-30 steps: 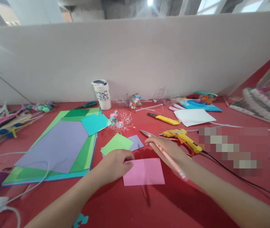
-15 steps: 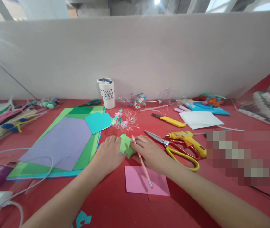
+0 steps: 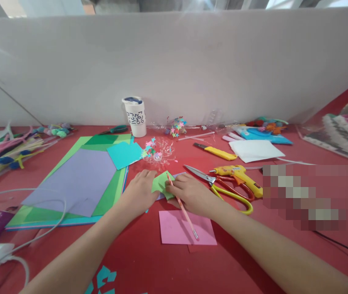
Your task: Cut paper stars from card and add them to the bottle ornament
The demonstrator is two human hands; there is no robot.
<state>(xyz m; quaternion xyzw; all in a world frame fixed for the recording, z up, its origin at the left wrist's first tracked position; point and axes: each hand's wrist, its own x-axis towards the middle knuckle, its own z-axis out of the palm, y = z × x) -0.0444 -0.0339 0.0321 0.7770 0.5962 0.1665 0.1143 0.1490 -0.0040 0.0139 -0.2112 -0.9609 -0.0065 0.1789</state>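
A small piece of light green paper (image 3: 160, 182) lies between my two hands, with a purple paper (image 3: 180, 174) partly showing beneath it. My left hand (image 3: 142, 187) grips the green paper's left edge, thumb and fingers bent around it. In my right hand (image 3: 192, 192) a pink pencil (image 3: 188, 218) is held between the fingers, its eraser end slanting down toward me. The right fingertips also touch the green paper's right side. Nearer to me, a pink sheet (image 3: 174, 230) lies flat under the pencil's eraser end.
Scissors (image 3: 213, 179), a yellow glue gun (image 3: 238, 173) and a box cutter (image 3: 216, 152) lie to the right. Coloured sheets (image 3: 76, 179) are stacked left, below a white cup (image 3: 135, 118). Blue scraps (image 3: 105, 276) lie at the front; a white cable (image 3: 63, 208) crosses the left.
The view has tilted down slightly. More purple paper shows behind the green piece, which sits flatter between my hands. Both hands keep their hold.
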